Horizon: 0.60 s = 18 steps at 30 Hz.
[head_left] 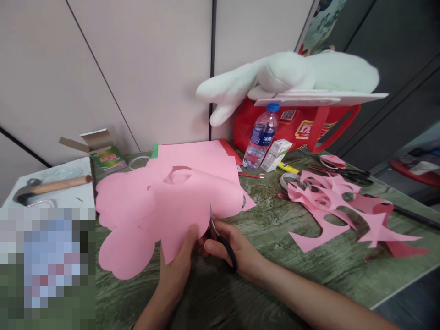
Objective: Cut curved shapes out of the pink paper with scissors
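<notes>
Edges: the tabletop, green and wood-grained, has its near border running diagonally through the lower right of the frame; a stretch of its surface shows between the pink sheet at centre and the curled pink scraps at right; more shows below the scraps.

Condition of sheet: smooth, matte, bent over at its right side into a rounded curl; a curved opening sits near its upper part, a pointed corner hangs at lower centre; scalloped pink cutouts lie beside it at left.

Hands: left hand pinches the sheet's lower part, thumb on top, remaining fingers hidden beneath; right hand is closed around the black handles of the scissors, a metal blade lying over the sheet's lower right edge; blade opening cannot be determined.

Surroundings: clear plastic bottle, blue-capped, upper right; wooden-handled hammer, left.
</notes>
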Each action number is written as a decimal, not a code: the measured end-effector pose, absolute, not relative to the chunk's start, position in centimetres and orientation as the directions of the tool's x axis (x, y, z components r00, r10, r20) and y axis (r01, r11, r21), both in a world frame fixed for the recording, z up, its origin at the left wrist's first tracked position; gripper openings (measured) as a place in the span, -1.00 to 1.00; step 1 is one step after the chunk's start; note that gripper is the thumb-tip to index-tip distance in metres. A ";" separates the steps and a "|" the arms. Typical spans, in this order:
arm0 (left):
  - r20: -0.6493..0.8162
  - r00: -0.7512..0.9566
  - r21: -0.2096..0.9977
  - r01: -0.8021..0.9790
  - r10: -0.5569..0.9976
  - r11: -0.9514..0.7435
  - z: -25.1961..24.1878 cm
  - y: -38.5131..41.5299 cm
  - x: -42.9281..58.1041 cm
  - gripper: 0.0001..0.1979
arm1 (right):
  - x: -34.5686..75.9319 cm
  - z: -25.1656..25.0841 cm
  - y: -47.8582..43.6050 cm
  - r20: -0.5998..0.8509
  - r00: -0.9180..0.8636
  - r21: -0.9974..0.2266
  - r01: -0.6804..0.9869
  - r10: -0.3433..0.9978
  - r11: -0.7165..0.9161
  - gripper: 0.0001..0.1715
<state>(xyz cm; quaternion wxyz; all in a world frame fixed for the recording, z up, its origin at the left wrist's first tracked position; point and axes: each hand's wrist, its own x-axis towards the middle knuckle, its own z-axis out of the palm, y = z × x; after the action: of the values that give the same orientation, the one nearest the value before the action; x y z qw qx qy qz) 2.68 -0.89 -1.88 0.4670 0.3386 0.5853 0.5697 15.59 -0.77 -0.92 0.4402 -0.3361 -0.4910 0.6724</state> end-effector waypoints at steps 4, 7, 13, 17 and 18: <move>-0.157 -0.413 0.987 -0.083 0.897 0.134 -1.7 -1.3 3.0 -0.65 | 15.6 -0.9 -0.7 0.019 -0.384 -0.955 -0.280 0.923 -0.097 -0.45; -0.172 -0.421 0.985 -0.101 0.891 0.142 -1.9 -1.4 3.0 -0.64 | 15.6 -0.7 -0.8 0.010 -0.382 -0.955 -0.278 0.924 -0.104 -0.43; -0.273 -0.380 0.947 -0.266 0.884 0.178 -2.9 -1.5 3.0 -0.55 | 15.6 -0.1 -0.8 0.010 -0.413 -0.934 -0.330 0.911 -0.139 -0.37; -0.255 -0.424 0.944 -0.304 0.869 0.129 -3.5 -1.8 3.2 -0.54 | 15.7 -0.2 -0.7 0.004 -0.437 -0.918 -0.357 0.899 -0.169 -0.42; -0.243 -0.436 0.947 -0.300 0.867 0.114 -3.6 -1.9 3.3 -0.54 | 15.7 -0.3 -0.7 0.011 -0.438 -0.912 -0.374 0.899 -0.170 -0.44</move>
<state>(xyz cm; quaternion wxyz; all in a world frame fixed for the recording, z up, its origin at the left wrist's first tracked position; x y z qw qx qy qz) 3.30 -1.86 -3.63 0.4715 0.2447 0.5786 0.6189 15.68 -0.67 -0.30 0.4478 -0.2836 -0.4628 0.7105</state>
